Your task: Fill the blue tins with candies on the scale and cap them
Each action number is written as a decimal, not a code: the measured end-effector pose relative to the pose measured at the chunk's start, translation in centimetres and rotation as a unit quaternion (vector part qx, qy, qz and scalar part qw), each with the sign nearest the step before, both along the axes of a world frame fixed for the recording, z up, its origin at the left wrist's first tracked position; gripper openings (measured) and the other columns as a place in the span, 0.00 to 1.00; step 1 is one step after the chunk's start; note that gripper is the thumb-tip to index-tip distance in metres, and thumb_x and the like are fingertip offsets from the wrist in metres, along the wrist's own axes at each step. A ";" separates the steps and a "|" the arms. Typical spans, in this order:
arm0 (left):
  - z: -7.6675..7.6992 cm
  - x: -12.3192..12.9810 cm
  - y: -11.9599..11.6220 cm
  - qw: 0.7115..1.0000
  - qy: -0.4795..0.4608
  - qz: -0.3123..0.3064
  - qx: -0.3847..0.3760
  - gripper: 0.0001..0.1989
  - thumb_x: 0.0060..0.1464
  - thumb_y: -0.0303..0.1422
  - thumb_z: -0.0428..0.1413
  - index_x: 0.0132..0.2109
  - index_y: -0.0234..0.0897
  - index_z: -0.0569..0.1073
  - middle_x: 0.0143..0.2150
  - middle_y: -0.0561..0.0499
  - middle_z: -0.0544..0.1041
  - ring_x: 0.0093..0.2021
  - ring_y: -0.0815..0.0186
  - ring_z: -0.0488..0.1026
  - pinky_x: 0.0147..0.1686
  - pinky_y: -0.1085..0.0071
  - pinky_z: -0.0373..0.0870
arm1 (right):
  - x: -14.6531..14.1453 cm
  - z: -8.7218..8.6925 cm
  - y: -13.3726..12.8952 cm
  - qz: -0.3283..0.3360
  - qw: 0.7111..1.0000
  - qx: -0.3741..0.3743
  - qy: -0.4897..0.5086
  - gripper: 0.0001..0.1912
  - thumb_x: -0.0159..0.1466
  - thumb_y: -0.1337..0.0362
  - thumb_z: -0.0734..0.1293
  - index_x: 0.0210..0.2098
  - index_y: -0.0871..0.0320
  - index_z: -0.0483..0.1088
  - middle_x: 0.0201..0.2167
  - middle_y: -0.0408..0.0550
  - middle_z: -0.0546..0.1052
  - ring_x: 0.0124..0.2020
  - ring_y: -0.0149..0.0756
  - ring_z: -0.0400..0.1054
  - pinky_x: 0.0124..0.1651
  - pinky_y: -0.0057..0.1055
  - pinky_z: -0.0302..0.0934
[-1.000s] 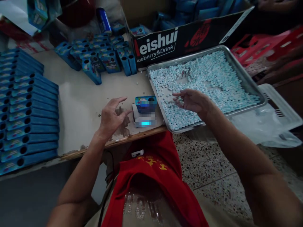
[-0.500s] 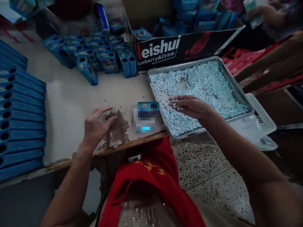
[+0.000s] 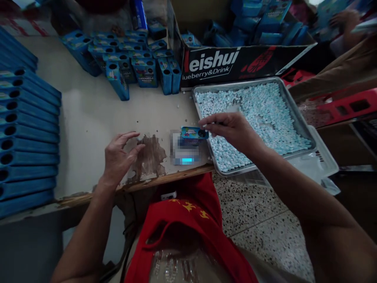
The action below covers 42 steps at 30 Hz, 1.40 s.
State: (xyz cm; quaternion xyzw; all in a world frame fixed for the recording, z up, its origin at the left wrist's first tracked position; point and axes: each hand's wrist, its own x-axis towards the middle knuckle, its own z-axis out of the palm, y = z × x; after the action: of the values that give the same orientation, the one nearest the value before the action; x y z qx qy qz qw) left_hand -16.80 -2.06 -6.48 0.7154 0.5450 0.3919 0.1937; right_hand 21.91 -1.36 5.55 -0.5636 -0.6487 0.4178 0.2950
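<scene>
So the right hand (image 3: 232, 129) had just left its spot above the shallow silver metal tray (image 3: 240, 170) and come over to the small blue printed cardboard carton (image 3: 191, 132); half a second earlier it was over the tray with a few small pale-blue round pieces (image 3: 271, 106) in its fingers; now the fingertips were pinched right at the carton's round hole (image 3: 202, 133), and it looked like they still had a few pieces between them, though I couldn't count them. My read: the action had shifted from scooping to the opening; couldn't tell if anything had dropped in yet, the inside was too dark.

The carton itself hadn't gone anywhere; it was on the little device with a glowing cyan display (image 3: 187, 160), just beside the tray's left edge, the rest of that device too pixelated to make out.

Left hand (image 3: 120, 153) was loose and holding nothing, thumb and fingers spread in a C near the bare brown wood patch (image 3: 150, 157) on the worn white counter (image 3: 88, 137); it had barely changed shape; a long row of blue cartons (image 3: 32, 145) sat off to its left.
</scene>
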 end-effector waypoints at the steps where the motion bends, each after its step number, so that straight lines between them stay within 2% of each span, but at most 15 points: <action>1: 0.0 -0.1 0.0 1.000 0.002 0.001 -0.001 0.16 0.66 0.37 0.72 0.59 0.51 0.86 0.61 0.45 0.88 0.61 0.48 0.87 0.66 0.46 0.85 | 0.0 -0.1 -0.3 0.001 1.000 0.016 -0.011 0.12 0.72 0.53 0.76 0.48 0.49 0.90 0.36 0.46 0.85 0.36 0.39 0.76 0.44 0.40 0.74; 5: 0.0 -0.3 0.0 1.000 0.011 0.000 -0.004 0.15 0.66 0.39 0.71 0.59 0.51 0.86 0.61 0.46 0.88 0.61 0.49 0.87 0.67 0.48 0.85 | 0.0 0.0 -1.2 0.008 0.999 0.038 -0.024 0.11 0.73 0.57 0.75 0.50 0.47 0.90 0.46 0.46 0.89 0.43 0.41 0.80 0.48 0.41 0.76; 8: 0.3 0.0 0.0 1.000 0.006 -0.004 -0.010 0.16 0.66 0.40 0.71 0.58 0.48 0.87 0.61 0.44 0.88 0.61 0.48 0.87 0.68 0.46 0.84 | 0.0 -0.1 -1.0 -0.011 1.000 0.012 0.027 0.15 0.74 0.55 0.75 0.58 0.47 0.87 0.48 0.47 0.89 0.38 0.38 0.77 0.43 0.39 0.74; 10: 0.6 0.2 0.0 1.000 0.002 -0.004 -0.017 0.16 0.65 0.40 0.70 0.58 0.47 0.87 0.61 0.43 0.88 0.62 0.47 0.86 0.70 0.44 0.83 | 0.4 -0.4 -0.5 -0.046 0.994 -0.034 0.092 0.15 0.76 0.51 0.75 0.58 0.48 0.85 0.46 0.48 0.88 0.34 0.35 0.74 0.37 0.36 0.71; 13: 0.8 0.3 -0.2 0.999 0.002 0.004 -0.037 0.16 0.66 0.42 0.69 0.58 0.47 0.87 0.62 0.43 0.87 0.64 0.47 0.85 0.72 0.45 0.81 | 1.6 -1.2 0.6 -0.122 0.965 -0.125 0.198 0.10 0.76 0.51 0.75 0.47 0.50 0.81 0.44 0.50 0.87 0.33 0.34 0.73 0.34 0.32 0.71; 16: 0.7 0.3 -0.4 0.998 0.005 0.011 -0.056 0.17 0.67 0.45 0.68 0.59 0.48 0.86 0.63 0.44 0.86 0.66 0.46 0.84 0.74 0.45 0.79 | 3.0 -1.9 1.1 -0.158 0.929 -0.216 0.257 0.02 0.70 0.63 0.76 0.41 0.50 0.81 0.44 0.51 0.87 0.34 0.35 0.74 0.34 0.29 0.75; 18: 0.6 0.2 -0.5 0.998 0.005 0.012 -0.057 0.17 0.67 0.45 0.68 0.59 0.48 0.86 0.63 0.44 0.86 0.66 0.45 0.84 0.74 0.44 0.79 | 3.7 -2.1 0.8 -0.150 0.920 -0.245 0.267 0.09 0.65 0.69 0.76 0.43 0.50 0.82 0.46 0.50 0.87 0.33 0.35 0.73 0.33 0.28 0.75; 20: 0.4 0.2 -0.6 0.998 0.007 0.009 -0.057 0.18 0.66 0.44 0.68 0.60 0.48 0.85 0.62 0.44 0.86 0.65 0.44 0.85 0.73 0.43 0.80 | 4.1 -2.2 0.3 -0.138 0.922 -0.246 0.267 0.12 0.63 0.71 0.76 0.45 0.50 0.84 0.48 0.50 0.88 0.33 0.34 0.71 0.31 0.28 0.74; 23: 0.3 0.1 -0.6 0.998 0.016 0.011 -0.062 0.18 0.66 0.43 0.68 0.60 0.49 0.85 0.63 0.44 0.86 0.66 0.43 0.84 0.73 0.42 0.79 | 4.0 -2.0 -0.3 -0.113 0.928 -0.243 0.260 0.07 0.66 0.65 0.78 0.45 0.51 0.85 0.48 0.51 0.88 0.31 0.32 0.67 0.29 0.29 0.68; 27: -0.2 0.1 -0.5 0.997 0.006 0.028 -0.075 0.21 0.65 0.42 0.67 0.63 0.49 0.84 0.62 0.45 0.87 0.65 0.45 0.85 0.71 0.46 0.82 | 3.2 -1.3 -0.4 -0.061 0.947 -0.214 0.230 0.09 0.68 0.56 0.81 0.44 0.52 0.85 0.40 0.48 0.86 0.27 0.29 0.60 0.28 0.31 0.59; 30: -0.5 0.2 -0.7 0.996 -0.012 0.031 -0.087 0.22 0.65 0.42 0.66 0.64 0.48 0.84 0.63 0.45 0.87 0.63 0.47 0.86 0.69 0.49 0.84 | 2.2 -0.7 -0.1 -0.033 0.967 -0.172 0.186 0.12 0.69 0.52 0.81 0.39 0.53 0.82 0.31 0.44 0.80 0.25 0.28 0.57 0.27 0.31 0.53; 33: -0.6 0.2 -0.9 0.995 -0.010 0.031 -0.093 0.22 0.65 0.41 0.66 0.64 0.48 0.83 0.63 0.44 0.87 0.63 0.47 0.86 0.69 0.49 0.83 | 1.0 -0.4 0.3 -0.024 0.978 -0.144 0.151 0.18 0.70 0.51 0.82 0.34 0.53 0.77 0.26 0.42 0.74 0.25 0.28 0.57 0.27 0.31 0.51; 36: -0.5 0.0 -1.0 0.995 0.000 0.036 -0.096 0.21 0.65 0.41 0.65 0.63 0.48 0.84 0.62 0.45 0.87 0.63 0.47 0.86 0.69 0.49 0.83 | 0.3 -0.4 0.7 -0.025 0.981 -0.140 0.128 0.21 0.68 0.49 0.84 0.32 0.54 0.75 0.23 0.40 0.70 0.24 0.28 0.56 0.27 0.31 0.48; 42: -0.2 -0.6 -1.2 0.997 0.005 0.031 -0.076 0.20 0.64 0.42 0.66 0.60 0.43 0.86 0.61 0.41 0.88 0.62 0.43 0.86 0.68 0.43 0.82 | 0.2 -0.8 1.1 -0.010 0.983 -0.154 0.095 0.21 0.66 0.43 0.84 0.40 0.55 0.84 0.22 0.40 0.70 0.23 0.28 0.56 0.27 0.32 0.46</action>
State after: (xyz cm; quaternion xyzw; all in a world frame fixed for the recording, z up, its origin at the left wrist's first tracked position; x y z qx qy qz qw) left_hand -17.37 -3.28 -6.66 0.6832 0.5960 0.3521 0.2324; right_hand 22.14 -0.30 4.79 -0.5664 -0.5400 0.5614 0.2692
